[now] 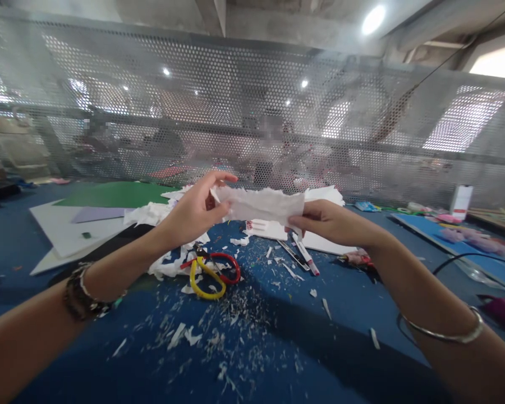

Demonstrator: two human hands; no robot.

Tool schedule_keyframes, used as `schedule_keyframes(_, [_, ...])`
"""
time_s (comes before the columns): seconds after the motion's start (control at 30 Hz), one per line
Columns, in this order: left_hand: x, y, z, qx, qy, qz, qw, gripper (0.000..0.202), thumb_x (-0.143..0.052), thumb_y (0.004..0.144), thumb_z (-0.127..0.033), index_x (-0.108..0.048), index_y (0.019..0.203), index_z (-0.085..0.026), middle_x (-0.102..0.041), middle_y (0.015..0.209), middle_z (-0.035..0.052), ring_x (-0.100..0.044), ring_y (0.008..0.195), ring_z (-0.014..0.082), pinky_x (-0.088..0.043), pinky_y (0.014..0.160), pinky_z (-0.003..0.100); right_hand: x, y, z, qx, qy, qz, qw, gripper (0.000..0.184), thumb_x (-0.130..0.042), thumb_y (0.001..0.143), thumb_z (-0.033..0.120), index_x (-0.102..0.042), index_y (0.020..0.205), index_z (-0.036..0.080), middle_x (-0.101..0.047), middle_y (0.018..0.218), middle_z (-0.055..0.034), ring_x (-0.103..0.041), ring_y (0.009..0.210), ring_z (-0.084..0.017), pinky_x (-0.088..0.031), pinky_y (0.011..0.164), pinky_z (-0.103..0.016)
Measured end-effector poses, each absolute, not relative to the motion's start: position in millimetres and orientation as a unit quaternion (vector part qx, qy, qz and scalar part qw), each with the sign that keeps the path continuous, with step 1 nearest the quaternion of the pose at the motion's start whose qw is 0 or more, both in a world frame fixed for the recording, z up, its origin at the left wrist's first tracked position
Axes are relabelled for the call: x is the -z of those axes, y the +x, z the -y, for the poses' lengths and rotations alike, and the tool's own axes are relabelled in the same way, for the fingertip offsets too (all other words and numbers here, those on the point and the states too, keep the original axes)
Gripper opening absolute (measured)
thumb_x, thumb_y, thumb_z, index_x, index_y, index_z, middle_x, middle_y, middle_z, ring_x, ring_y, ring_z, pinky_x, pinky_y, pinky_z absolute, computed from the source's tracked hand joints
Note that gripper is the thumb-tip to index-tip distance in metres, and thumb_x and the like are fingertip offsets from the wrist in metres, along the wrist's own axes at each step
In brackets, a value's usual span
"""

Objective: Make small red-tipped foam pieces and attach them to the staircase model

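A strip of white paper (263, 206) with a ragged upper edge is stretched between my two hands, above the blue table. My left hand (200, 205) pinches its left end between thumb and fingers, with the index finger raised. The right end is gripped by my right hand (326, 221), thumb in front. Below the strip lie scissors (212, 275) with one red and one yellow handle loop. To their right rest a white-and-red pen (306, 255) and a slim metallic tool (292, 255) whose kind I cannot make out.
Paper shreds (239, 314) litter the blue table (151, 370). Green card (113, 194) and white sheets (67, 230) lie at left, crumpled white paper (149, 214) beside them. At right are a blue board (429, 230) and a phone-like device (462, 202). A perforated metal screen (235, 112) stands behind.
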State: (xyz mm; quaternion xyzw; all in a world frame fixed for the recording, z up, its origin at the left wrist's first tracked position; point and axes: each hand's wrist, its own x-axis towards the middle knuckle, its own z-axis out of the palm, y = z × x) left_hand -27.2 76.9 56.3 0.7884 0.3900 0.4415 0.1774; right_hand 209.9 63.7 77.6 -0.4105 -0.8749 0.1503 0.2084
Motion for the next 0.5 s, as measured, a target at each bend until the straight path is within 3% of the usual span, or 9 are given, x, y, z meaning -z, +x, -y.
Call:
schedule_keyframes(0.1, [-58.4,-31.7,-81.7,-0.433,0.792,-0.392,0.177,0.044,-0.047,0.069,-0.017,-0.04,0.113,-0.016,-0.054,0.1,0.006,-0.049,0.057,0.0075,-0.041,0.052,0.018,-81.3,212.7,-62.1,-0.178,-0.389,0.881,0.203,0.033,-0.036,0.082,0.04,-0.051,0.061,0.019,-0.055,0.058,-0.0018,-0.051,0.057,-0.012,-0.039,0.057,-0.028])
schedule_keyframes(0.37, [-66.2,-41.8,-86.8,-0.367,0.822,-0.37,0.228,0.049,-0.051,0.07,-0.022,-0.038,0.117,-0.014,-0.06,0.091,0.0066,-0.058,0.08,0.0138,-0.046,0.067,0.021,-88.3,219.1,-61.2,-0.151,-0.404,0.867,0.247,0.033,-0.036,0.082,0.038,-0.05,0.059,0.019,-0.053,0.057,0.0004,-0.048,0.055,-0.011,-0.037,0.056,-0.027])
schedule_keyframes(0.5, [-67.8,-45.3,-86.3,-0.339,0.83,-0.373,0.239,0.044,-0.053,0.071,-0.025,-0.043,0.113,-0.016,-0.063,0.082,0.0041,-0.061,0.074,0.0143,-0.047,0.065,0.022,-92.9,227.5,-61.4,-0.122,-0.403,0.875,0.24,0.035,-0.035,0.083,0.037,-0.05,0.056,0.019,-0.053,0.056,0.0002,-0.047,0.055,-0.011,-0.036,0.056,-0.027])
